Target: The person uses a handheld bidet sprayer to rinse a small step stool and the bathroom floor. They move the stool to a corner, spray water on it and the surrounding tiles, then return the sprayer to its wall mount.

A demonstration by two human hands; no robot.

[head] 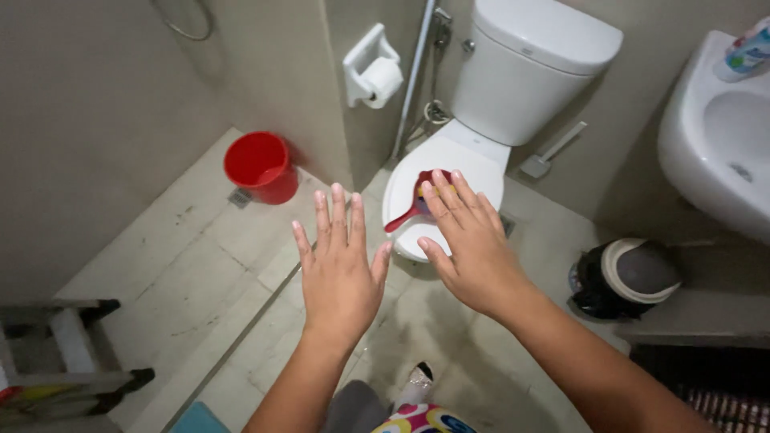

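Observation:
My left hand (341,261) is stretched out flat over the tiled floor, palm down, fingers spread, holding nothing. My right hand (469,240) is also flat with fingers apart, hovering in front of the white toilet (481,156), whose lid is closed. A red dipper (413,204) with a long handle lies on the toilet lid, partly hidden behind my right fingers. Neither hand touches anything.
A red bucket (261,167) stands on the floor by the wall at the left. A toilet-paper holder (373,68) hangs on the wall, a spray hose beside it. A white sink (718,136) is at right, a black bin with a swing lid (626,277) below it. A step stool (60,353) is at lower left.

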